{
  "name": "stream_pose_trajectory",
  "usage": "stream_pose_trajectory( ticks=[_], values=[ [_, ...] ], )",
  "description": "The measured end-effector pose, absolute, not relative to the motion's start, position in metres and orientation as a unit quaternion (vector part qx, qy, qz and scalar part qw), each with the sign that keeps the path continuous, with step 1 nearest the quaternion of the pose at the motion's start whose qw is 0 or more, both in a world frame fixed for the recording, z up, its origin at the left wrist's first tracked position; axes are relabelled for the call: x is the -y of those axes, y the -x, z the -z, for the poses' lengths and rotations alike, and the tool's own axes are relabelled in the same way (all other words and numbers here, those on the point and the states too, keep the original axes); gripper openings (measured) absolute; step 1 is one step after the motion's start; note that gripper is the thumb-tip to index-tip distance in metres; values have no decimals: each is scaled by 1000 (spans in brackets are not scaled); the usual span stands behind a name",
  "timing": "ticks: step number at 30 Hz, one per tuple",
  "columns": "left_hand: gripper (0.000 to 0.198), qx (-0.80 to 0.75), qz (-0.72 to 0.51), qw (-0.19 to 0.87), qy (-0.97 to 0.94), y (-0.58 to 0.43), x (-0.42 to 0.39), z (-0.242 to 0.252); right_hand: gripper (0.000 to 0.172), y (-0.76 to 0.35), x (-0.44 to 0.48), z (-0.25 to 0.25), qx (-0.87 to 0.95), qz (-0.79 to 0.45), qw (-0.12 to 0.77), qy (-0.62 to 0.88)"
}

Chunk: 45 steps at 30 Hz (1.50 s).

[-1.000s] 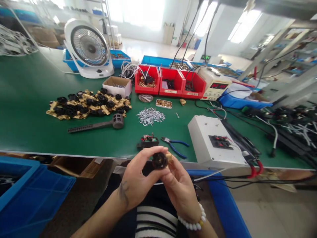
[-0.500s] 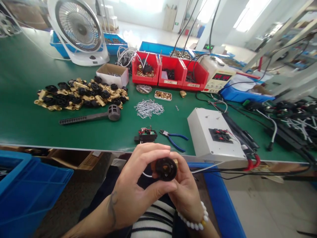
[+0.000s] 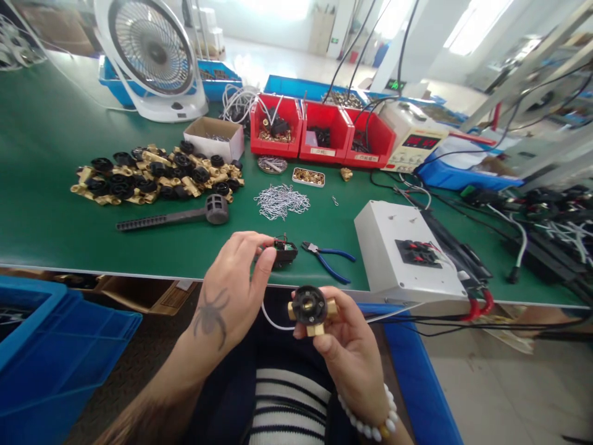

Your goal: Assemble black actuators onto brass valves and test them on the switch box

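My right hand holds a brass valve body with a round black plastic cap turned up toward me, just off the table's front edge. My left hand reaches over the table edge. Its thumb and fingers close round the left end of a small black housing, whose top is open on a green circuit board and red wires. That end of the housing is hidden by the fingers. Blue-handled cutting pliers lie just right of the housing.
Several brass valves with black caps are heaped at the left, behind a grey plastic tool. Metal clips lie mid-table. Red bins, a fan and a power supply stand behind; a grey box sits right.
My left hand has let go of the valve and moved up and left to the black housing. The right hand keeps the valve, now tilted so its cap and brass ports show.
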<state>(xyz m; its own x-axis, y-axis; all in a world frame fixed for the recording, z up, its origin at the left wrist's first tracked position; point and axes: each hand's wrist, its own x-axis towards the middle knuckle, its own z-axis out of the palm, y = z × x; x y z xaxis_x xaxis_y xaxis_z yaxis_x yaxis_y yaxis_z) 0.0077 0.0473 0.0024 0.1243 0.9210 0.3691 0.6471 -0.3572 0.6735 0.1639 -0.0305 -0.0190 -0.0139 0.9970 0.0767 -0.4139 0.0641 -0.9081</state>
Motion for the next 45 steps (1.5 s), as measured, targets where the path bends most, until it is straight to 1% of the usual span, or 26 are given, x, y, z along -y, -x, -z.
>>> stream_pose_trajectory(
  ticks=[2, 5, 7, 9, 11, 13, 15, 16, 17, 18, 19, 21, 23, 24, 26, 27, 29, 30, 32, 34, 36, 37, 39, 41, 43, 45],
  values=[
    [41, -560, -282, 87, -774, -12, -57, 10, 35, -165, 32, 19, 402, -577, 612, 361],
    [54, -576, -188, 79, -792, -25, -69, 29, 34, -164, 36, 17, 400, -572, 615, 367],
    [52, -586, -185, 96, -783, -31, -76, 39, 34, -164, 37, 16, 398, -578, 610, 368],
    [46, -587, -231, 114, -767, -32, -81, 46, 35, -164, 38, 14, 396, -581, 606, 371],
    [43, -574, -329, 217, -717, -27, -83, 47, 42, -164, 38, 13, 393, -583, 600, 381],
    [40, -527, -438, 410, -601, -21, -80, 42, 50, -164, 38, 13, 388, -587, 593, 391],
    [39, -453, -490, 572, -477, -15, -73, 33, 52, -163, 38, 14, 385, -594, 588, 392],
    [39, -423, -499, 614, -442, -14, -70, 28, 50, -163, 38, 14, 384, -597, 587, 389],
    [39, -406, -508, 624, -433, -13, -67, 25, 47, -162, 38, 14, 384, -600, 585, 387],
    [39, -407, -515, 604, -453, -12, -65, 22, 44, -161, 38, 14, 384, -601, 585, 386],
    [40, -427, -516, 553, -496, -11, -65, 22, 42, -160, 38, 14, 383, -601, 585, 387],
    [42, -499, -484, 376, -613, -11, -69, 26, 41, -159, 38, 13, 384, -597, 587, 390],
    [46, -575, -383, 192, -697, -11, -77, 33, 40, -159, 37, 14, 386, -590, 592, 390],
    [49, -602, -323, 135, -718, -12, -81, 37, 39, -160, 37, 15, 387, -588, 595, 390],
    [61, -630, -243, 93, -732, -13, -87, 42, 37, -161, 35, 18, 388, -580, 602, 388],
    [66, -633, -240, 90, -730, -14, -87, 42, 36, -162, 34, 19, 388, -574, 607, 389],
    [62, -615, -314, 99, -716, -13, -80, 38, 36, -163, 32, 22, 383, -561, 619, 395],
    [53, -590, -366, 128, -708, -13, -74, 34, 36, -162, 31, 23, 378, -556, 623, 400],
    [41, -502, -432, 269, -699, -12, -57, 25, 37, -161, 30, 23, 374, -558, 618, 409],
    [42, -396, -416, 472, -669, -14, -40, 18, 39, -159, 28, 22, 395, -559, 594, 423],
    [43, -346, -396, 605, -598, -18, -28, 17, 42, -162, 21, 24, 443, -525, 563, 460],
    [41, -340, -407, 638, -558, -20, -25, 18, 45, -165, 15, 27, 469, -476, 556, 494],
    [38, -333, -445, 674, -486, -25, -22, 21, 51, -178, -1, 36, 520, -311, 533, 590],
    [38, -321, -468, 693, -444, -27, -22, 21, 49, -197, -20, 48, 564, -136, 455, 676],
    [41, -325, -466, 697, -438, -27, -23, 18, 32, -215, -36, 59, 612, -76, 348, 707],
    [43, -343, -457, 681, -458, -24, -23, 14, 22, -226, -44, 63, 647, -88, 290, 700]
  ],
)
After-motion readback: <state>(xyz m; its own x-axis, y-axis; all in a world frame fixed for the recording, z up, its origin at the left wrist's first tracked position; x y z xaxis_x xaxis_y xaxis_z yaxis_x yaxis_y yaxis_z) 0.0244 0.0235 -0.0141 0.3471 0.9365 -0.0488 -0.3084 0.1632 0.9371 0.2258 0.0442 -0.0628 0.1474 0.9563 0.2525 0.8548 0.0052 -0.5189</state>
